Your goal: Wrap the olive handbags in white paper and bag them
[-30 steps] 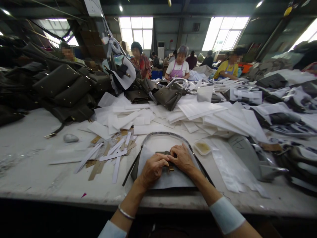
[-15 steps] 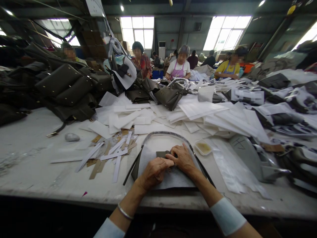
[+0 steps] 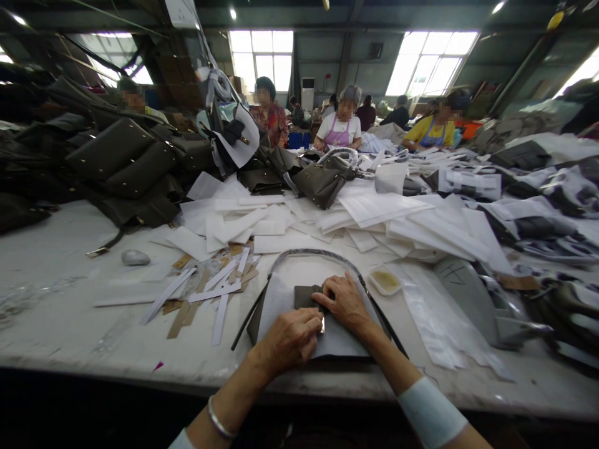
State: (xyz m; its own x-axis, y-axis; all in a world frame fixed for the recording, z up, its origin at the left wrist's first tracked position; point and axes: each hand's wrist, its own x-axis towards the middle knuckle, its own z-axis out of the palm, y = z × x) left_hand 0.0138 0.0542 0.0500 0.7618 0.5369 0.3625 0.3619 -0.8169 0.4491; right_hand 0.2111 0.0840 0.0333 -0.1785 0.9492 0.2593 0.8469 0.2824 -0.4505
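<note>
A dark olive handbag [image 3: 255, 327] lies on the table in front of me, its handle [image 3: 309, 252] wrapped in clear film and arched away from me. A thin white sheet [image 3: 281, 290] covers its face. On top of the sheet is a dark flap tab [image 3: 304, 297] with a shiny metal clasp [image 3: 322, 325] at its near end. My left hand [image 3: 292, 337] is closed, fingertips pinched at the clasp. My right hand [image 3: 345, 302] has bent fingers and grips the tab's right side with thumb and forefinger. The fingertips partly hide the tab.
Paper and card strips [image 3: 219, 290] lie left of the bag, near a grey lump [image 3: 135, 257]. To the right are a small dish [image 3: 386, 279] and clear plastic sleeves [image 3: 435, 324]. White foam sheets [image 3: 374, 209] and dark bags [image 3: 121, 159] are piled behind. Several people work beyond.
My left hand has moved down toward me, away from the right fingers, and the metal clasp now shows beside it. My right hand has stayed almost still on the tab.
</note>
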